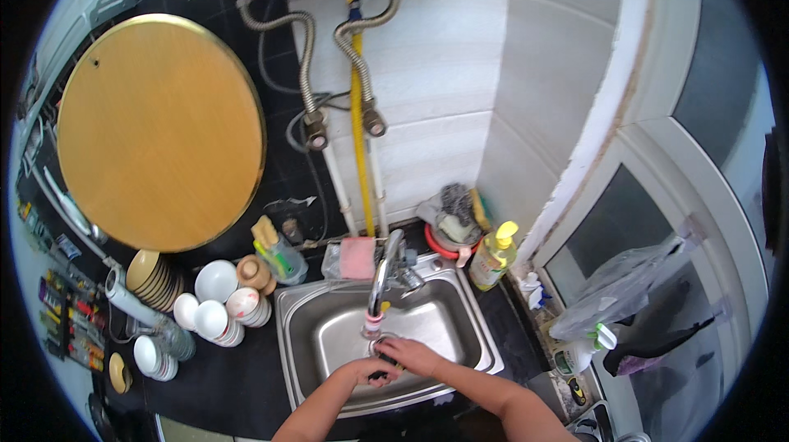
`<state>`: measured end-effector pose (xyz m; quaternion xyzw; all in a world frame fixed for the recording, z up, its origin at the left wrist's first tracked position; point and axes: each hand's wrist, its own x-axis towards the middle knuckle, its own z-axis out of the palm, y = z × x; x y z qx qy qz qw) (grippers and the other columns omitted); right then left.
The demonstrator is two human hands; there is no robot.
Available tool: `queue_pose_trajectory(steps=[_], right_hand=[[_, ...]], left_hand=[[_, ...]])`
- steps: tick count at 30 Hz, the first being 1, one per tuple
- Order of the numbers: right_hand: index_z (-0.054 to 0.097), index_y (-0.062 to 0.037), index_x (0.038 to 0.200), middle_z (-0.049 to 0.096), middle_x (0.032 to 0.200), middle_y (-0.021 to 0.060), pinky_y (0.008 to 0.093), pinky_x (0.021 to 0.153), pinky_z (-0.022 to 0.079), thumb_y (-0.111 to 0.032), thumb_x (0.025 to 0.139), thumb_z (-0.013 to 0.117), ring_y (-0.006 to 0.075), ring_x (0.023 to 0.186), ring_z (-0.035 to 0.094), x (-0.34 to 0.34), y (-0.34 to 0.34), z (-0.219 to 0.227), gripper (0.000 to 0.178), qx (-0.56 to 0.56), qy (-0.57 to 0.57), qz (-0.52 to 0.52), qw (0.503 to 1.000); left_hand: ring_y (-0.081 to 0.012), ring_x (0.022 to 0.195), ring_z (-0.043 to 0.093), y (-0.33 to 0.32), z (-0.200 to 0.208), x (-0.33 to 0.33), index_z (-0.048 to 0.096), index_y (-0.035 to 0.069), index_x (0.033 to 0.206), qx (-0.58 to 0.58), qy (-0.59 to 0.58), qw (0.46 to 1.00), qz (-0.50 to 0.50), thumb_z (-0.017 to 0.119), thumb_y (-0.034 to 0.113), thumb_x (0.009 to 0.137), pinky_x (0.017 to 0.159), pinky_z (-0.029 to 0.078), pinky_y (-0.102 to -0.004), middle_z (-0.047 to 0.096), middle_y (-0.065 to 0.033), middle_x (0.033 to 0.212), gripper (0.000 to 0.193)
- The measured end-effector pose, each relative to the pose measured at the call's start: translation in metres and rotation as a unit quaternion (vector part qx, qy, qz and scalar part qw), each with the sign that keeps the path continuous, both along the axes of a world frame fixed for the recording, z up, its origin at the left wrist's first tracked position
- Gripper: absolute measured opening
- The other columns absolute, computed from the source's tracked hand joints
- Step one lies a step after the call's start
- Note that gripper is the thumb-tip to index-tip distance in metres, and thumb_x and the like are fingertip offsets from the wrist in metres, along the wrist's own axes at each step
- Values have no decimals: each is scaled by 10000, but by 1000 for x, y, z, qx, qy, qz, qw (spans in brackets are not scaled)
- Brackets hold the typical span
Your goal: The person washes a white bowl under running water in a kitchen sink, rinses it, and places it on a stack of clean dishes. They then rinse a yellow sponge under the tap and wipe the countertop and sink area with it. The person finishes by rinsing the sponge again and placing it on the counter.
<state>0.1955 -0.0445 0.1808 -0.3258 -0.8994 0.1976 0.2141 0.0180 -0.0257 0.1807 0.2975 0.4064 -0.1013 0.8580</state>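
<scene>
Both my hands are together over the steel sink (440, 310), just below the spout of the chrome faucet (380, 286). A small dark object (378, 374), black with a hint of green, sits between them; its kind is too hidden to tell. My left hand (368, 370) is closed around its lower part. From the right, my right hand (409, 355) reaches over, its fingers bent onto the object's upper part. A pink and white tip (372, 323) ends the spout right above my fingers.
Stacked white bowls (212, 320) and tan bowls (154, 279) stand left of the sink. Behind it lies a pink sponge or cloth (357, 258). A red basin (444, 249) holding cloths and a yellow pump bottle (493, 259) are at the back right. A spray bottle (575, 355) stands further right.
</scene>
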Motion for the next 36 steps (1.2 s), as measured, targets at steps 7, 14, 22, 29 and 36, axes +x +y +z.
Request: queue_pose_trajectory(steps=[7,14,22,29,36], right_hand=[[461,-62,855,569,755,142,405,620,465,-136,697,548,320,751,586,-24,-6,-5,195,-80,-65,-56,993],[547,-16,708,598,680,145,396,584,450,-134,654,573,271,624,584,-47,-23,-32,132,-268,8,-138,954],[443,-115,535,342,462,-45,234,325,190,-200,685,650,70,342,269,-79,-34,-14,269,-677,154,-117,711],[446,-67,1001,455,770,9,217,519,374,-179,737,647,97,598,443,-94,-50,8,350,-562,336,-173,736],[277,-61,1300,295,1289,204,416,947,344,-26,660,612,350,1171,354,-123,-89,101,724,40,60,-139,988]], left_hand=[[-170,411,491,-16,28,1,541,58,601,383,200,891,-141,640,226,677,377,364,-286,524,-70,524,210],[-355,662,600,-31,16,-21,483,42,856,738,202,609,-211,541,201,731,564,475,-462,605,-195,717,210],[-258,646,552,-45,29,-72,441,81,972,877,95,411,-231,575,200,726,529,443,-358,532,-121,806,305],[-383,798,571,-59,76,-96,556,110,1053,740,161,653,18,503,263,777,712,447,-448,593,-207,854,320],[-75,404,292,-29,52,-127,450,59,867,20,-138,987,82,490,307,817,349,194,-205,447,-22,701,256]])
